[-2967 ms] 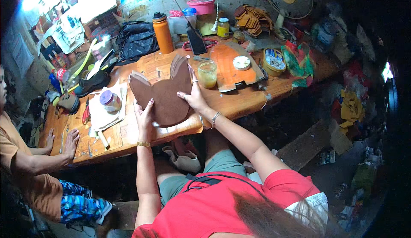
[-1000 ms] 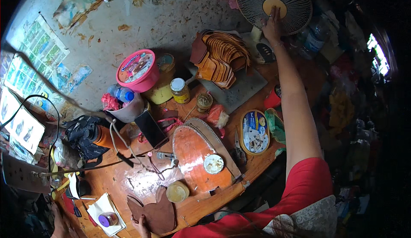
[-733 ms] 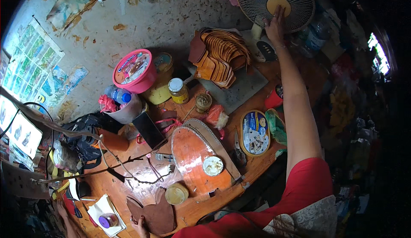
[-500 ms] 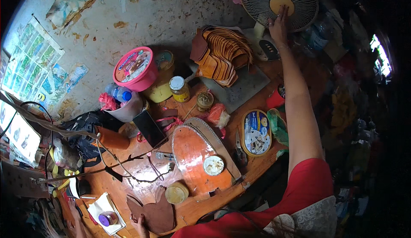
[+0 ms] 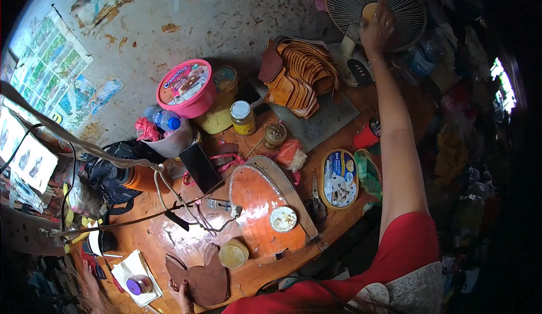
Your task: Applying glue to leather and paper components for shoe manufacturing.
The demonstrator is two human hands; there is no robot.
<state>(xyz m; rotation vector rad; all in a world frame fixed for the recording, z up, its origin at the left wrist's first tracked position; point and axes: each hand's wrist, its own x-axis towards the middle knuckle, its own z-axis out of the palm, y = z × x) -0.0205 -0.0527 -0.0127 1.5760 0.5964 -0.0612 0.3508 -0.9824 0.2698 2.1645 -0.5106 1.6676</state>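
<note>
At the far right, my right arm reaches up to a round table fan [image 5: 344, 9]. My right hand [image 5: 379, 31] lies over its tan centre disc, with fingers bent and blurred; whether they grip anything is unclear. Near the bottom edge, my left hand [image 5: 182, 296] pinches the edge of a dark brown cut leather piece [image 5: 206, 284]. Just beside that leather stands an open jar of yellowish paste [image 5: 233, 253]. A stack of tan leather pieces [image 5: 302, 77] sits on a grey slab [image 5: 327, 125] below and left of the fan.
An orange board [image 5: 257, 195] carries a white round lid [image 5: 283, 219]. Beyond stand a pink tub [image 5: 195, 100], a jar with a white lid [image 5: 243, 117] and a black phone [image 5: 200, 167]. A cable [image 5: 113, 159] hangs across the left. Another hand [image 5: 91, 286] shows at lower left.
My right hand's fingers, stretched over the fan's centre before, are now bent and shifted to the right across it. The view has shifted slightly. My left hand stays on the leather piece.
</note>
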